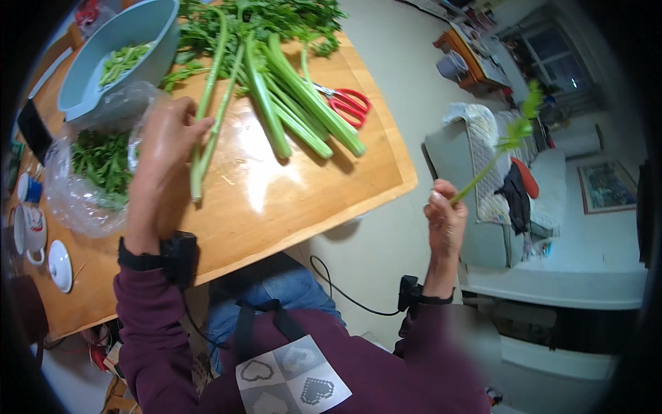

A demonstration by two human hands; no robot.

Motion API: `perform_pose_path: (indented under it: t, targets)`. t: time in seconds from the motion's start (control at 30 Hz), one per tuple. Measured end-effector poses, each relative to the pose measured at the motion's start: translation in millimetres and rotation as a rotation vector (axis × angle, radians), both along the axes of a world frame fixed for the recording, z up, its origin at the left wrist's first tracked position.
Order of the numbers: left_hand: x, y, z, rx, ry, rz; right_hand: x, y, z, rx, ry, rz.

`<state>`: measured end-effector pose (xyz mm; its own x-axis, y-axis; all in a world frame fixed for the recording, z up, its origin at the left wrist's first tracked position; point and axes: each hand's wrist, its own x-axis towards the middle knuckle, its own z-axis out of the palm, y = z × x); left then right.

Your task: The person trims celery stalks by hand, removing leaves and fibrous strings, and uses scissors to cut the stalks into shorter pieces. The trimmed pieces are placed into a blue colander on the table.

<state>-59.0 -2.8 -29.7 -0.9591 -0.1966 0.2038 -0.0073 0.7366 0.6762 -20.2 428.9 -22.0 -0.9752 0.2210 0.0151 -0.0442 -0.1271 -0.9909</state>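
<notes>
At the left of the table my left hand [170, 129] grips a pale green celery stalk [211, 83] near its lower half, the thumb lying across it. A thinner stalk [227, 95] runs close beside that one; whether I hold it too is unclear. Off the table's right side, my right hand [446, 217] pinches a thin celery stem [478, 178] whose leafy tip points up and away. Several thick celery stalks [305, 111] lie between the hands, their cut ends towards me. Behind them spreads a heap of celery leaves [295, 18].
Red-handled scissors [353, 107] lie partly under the stalks. A blue basin [168, 39] holds cut green pieces [124, 62]. Leaves [103, 160] fill a clear plastic bag [64, 202] at left, near a mug [32, 233] and a white lid [60, 266]. A black cable [357, 307] hangs by my right wrist.
</notes>
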Motion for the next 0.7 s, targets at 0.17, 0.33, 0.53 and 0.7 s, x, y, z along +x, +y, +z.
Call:
perform_pose_path:
  t: [0.17, 0.33, 0.53, 0.7]
  targets:
    - [0.5, 3.1, 6.6, 0.081, -0.153, 0.030, 5.0, 47.1, -74.9, -0.004, -0.258, -0.162]
    - [-0.8, 3.7, 2.7, -0.024, -0.118, 0.014, -8.0, 74.9, -131.1, 0.107, -0.342, -0.255]
    - [0.8, -1.8, -0.5, -0.075, -0.039, -0.002, -14.2, 47.5, -74.7, 0.171, -0.199, -0.154]
    - [-0.5, 15.1, 8.1, -0.044, 0.240, -0.093, -51.8, -43.0, 23.2, -0.447, 0.065, 0.487]
